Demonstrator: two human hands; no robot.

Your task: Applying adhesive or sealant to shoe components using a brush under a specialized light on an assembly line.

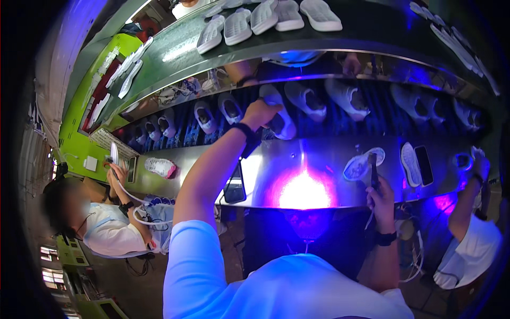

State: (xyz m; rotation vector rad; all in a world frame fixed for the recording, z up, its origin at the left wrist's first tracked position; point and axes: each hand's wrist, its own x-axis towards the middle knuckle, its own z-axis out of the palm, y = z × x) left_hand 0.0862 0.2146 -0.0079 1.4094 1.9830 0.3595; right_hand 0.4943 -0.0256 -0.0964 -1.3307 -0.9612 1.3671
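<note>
My left hand (260, 113) reaches to the dark far strip, its fingers closed on the upper of a pale shoe (284, 125) near the shoe's opening. The finger ends are partly hidden. In my right hand (381, 198), over the near metal counter, is a brush (374, 173) with a dark handle and a brown head. Its head overlaps a pale shoe sole (355, 169) lying flat on the counter; I cannot tell whether they touch. Another white sole (409, 165) lies to the right, beside a dark phone (423, 165).
More pale shoes (348, 101) line the dark strip. White soles (265, 17) lie on the green upper shelf (366, 32). A phone (234, 183) is under my left forearm. Co-workers sit at left (119, 228) and right (473, 239). Bright violet light (304, 191) hits the counter.
</note>
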